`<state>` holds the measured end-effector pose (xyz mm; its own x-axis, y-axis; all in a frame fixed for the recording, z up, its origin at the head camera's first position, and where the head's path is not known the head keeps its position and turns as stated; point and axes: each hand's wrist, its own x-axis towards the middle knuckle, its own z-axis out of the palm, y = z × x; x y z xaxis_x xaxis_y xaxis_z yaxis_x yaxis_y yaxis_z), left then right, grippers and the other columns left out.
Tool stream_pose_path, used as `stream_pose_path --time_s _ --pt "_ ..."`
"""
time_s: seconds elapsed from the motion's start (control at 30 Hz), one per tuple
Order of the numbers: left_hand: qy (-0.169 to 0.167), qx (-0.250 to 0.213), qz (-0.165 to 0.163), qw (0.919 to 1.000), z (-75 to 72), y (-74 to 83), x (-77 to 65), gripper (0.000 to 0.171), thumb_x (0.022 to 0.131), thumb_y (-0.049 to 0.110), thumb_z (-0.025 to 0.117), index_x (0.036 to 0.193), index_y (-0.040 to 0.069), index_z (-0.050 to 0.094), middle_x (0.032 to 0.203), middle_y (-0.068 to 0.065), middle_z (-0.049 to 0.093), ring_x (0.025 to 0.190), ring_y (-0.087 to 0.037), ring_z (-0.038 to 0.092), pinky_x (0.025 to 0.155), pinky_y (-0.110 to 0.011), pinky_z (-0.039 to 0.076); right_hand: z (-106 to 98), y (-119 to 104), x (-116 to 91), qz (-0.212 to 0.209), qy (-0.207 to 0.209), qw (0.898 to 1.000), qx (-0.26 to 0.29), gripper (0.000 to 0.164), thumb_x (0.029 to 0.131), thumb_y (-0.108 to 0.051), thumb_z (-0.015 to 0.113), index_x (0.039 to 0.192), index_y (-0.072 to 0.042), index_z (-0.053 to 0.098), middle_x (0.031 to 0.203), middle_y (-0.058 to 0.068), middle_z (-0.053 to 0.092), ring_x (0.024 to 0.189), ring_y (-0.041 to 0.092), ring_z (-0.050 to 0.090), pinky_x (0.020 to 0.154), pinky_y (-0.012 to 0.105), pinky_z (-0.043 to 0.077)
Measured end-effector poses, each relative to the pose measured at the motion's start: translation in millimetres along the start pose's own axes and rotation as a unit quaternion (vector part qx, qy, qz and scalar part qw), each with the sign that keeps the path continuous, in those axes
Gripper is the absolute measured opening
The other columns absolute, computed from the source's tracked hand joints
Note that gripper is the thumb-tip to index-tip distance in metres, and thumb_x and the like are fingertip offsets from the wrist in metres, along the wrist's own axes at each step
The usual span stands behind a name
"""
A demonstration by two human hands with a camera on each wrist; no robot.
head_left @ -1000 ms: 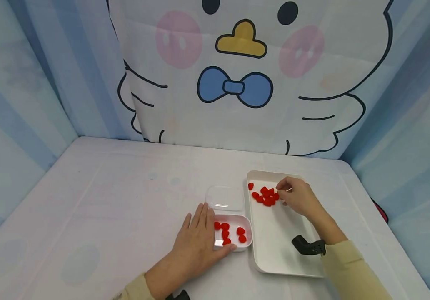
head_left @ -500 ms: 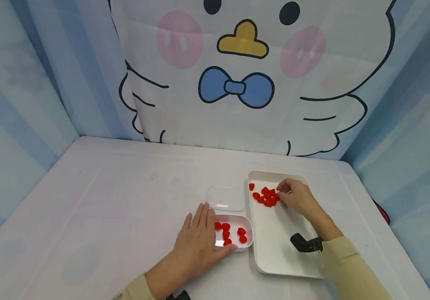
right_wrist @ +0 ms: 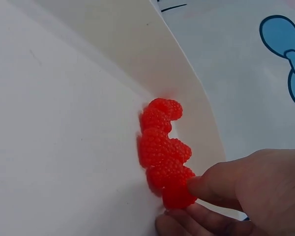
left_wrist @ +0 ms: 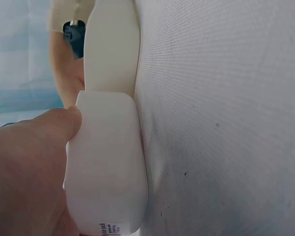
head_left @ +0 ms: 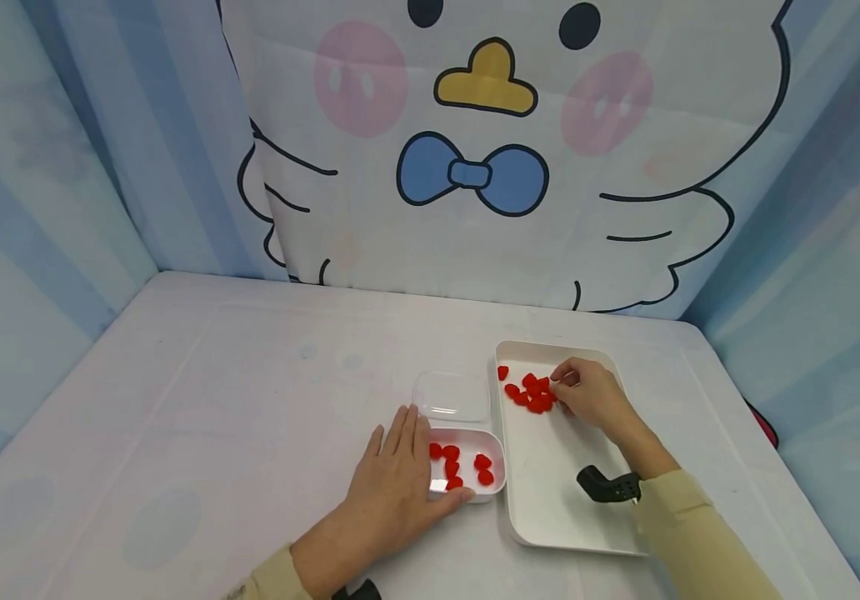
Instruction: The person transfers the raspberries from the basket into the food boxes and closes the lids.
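My left hand (head_left: 392, 483) lies along the left side of a small white plastic box (head_left: 501, 467), fingers straight and thumb at its near edge. Several red raspberries (head_left: 451, 452) are in the box. In the left wrist view, the thumb touches the upper edge of the box's wall (left_wrist: 108, 157). Over the white tray (head_left: 572, 500), my right hand (head_left: 591, 392) pinches a raspberry (right_wrist: 179, 194) between thumb and fingers at the right end of a cluster. The other raspberries (right_wrist: 155, 142) lie close beside it on the tray.
A clear plastic lid (head_left: 450, 396) lies behind the box, close to the tray's left edge. One raspberry (head_left: 502, 372) sits apart near the tray's back left corner. A printed curtain (head_left: 475, 242) stands behind the white table (head_left: 250, 400).
My right hand has shifted slightly left, and its fingertips have closed in on the raspberry at the cluster's right end. The left hand and box stay in place.
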<state>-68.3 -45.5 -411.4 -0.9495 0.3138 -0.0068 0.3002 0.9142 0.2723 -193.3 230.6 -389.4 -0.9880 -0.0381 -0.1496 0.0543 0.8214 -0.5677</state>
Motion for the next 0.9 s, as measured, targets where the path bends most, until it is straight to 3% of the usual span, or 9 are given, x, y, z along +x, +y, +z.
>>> stream_pose_path --time_s 0.9 --pt "0.0 -0.003 -0.002 1.0 -0.1 -0.9 0.7 0.106 0.084 0.076 0.052 0.152 -0.003 0.03 0.158 -0.021 0.034 0.148 -0.037 0.031 0.116 -0.057 0.033 -3.3 -2.2 -8.6 0.003 0.002 1.0 0.031 0.024 0.098 -0.01 0.058 0.118 0.003 0.058 0.107 0.022 0.064 0.073 0.019 0.063 0.071 0.029 0.06"
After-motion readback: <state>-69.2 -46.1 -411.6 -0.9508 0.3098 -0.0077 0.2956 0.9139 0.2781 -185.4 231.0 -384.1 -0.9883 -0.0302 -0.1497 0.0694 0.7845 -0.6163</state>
